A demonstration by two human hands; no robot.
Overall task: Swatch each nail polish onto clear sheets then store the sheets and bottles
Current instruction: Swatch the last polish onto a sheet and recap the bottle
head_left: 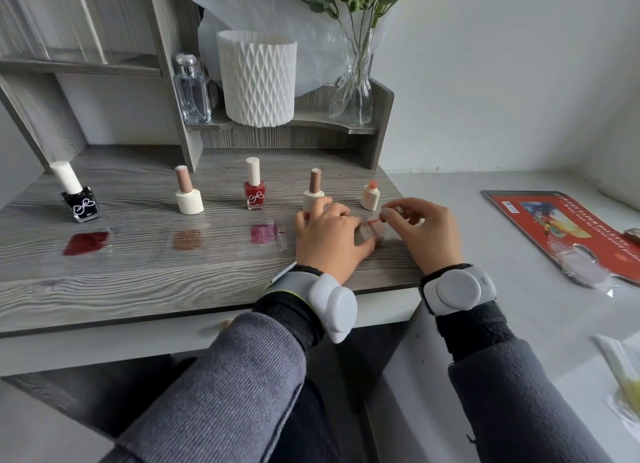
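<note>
**Five bottles lined up, orange brush down on a clear sheet**

Right grip (420,232) clenched on a brush (373,222), cap pinched between thumb and fingertips. Orange bristle tip down on the clear sheet (388,235), just left of that grip.

Left grip (327,235) released, fingers spread and flat, one fingertip pressing the same sheet onto the tabletop (138,282).

Just beyond the right grip, upright and uncapped: small cream bottle (370,199) with an orange neck.

Right behind the left grip's fingers, partly hidden: tall cream bottle (313,190) with a brown cap.

Further left of the left grip, in turn, all upright and capped:
- red bottle (255,194)
- second cream bottle (188,197)
- black bottle (80,204)

On the near side of those three, flat on the tabletop: pink swatch (265,233), brown swatch (187,239), dark red swatch (86,242), each on a barely visible clear film.

Well off to the right of the right grip, on a pale surface: red pad (554,220), crumpled clear plastic over its near corner.
</note>
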